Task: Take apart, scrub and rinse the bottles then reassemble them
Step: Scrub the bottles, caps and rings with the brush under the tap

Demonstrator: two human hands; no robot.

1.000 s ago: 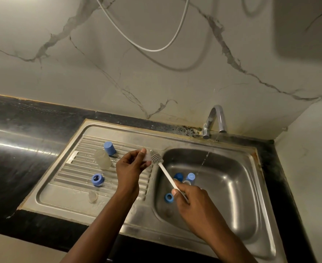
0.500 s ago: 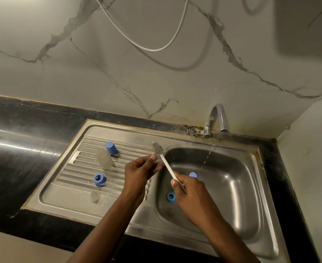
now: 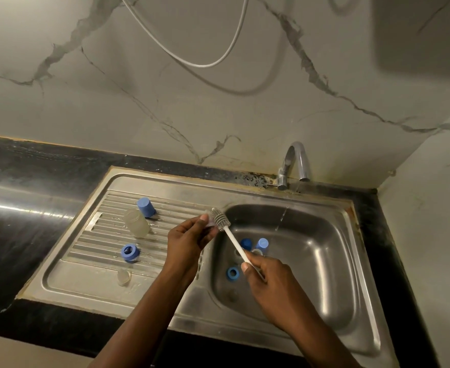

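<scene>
Pinching a small clear bottle part (image 3: 209,222) above the sink divider, the left hand (image 3: 189,241) holds it right beside the grey bristles of the brush (image 3: 221,220). The right hand (image 3: 270,284) grips the white handle over the basin (image 3: 324,251). On the drainboard (image 3: 86,272) lie a clear bottle (image 3: 137,223), blue cap (image 3: 146,207) and blue ring (image 3: 129,252). The tap (image 3: 294,164) runs thinly.

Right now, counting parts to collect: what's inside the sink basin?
Two blue caps and a blue ring lie in the basin; the right hand hides part of its floor.
</scene>
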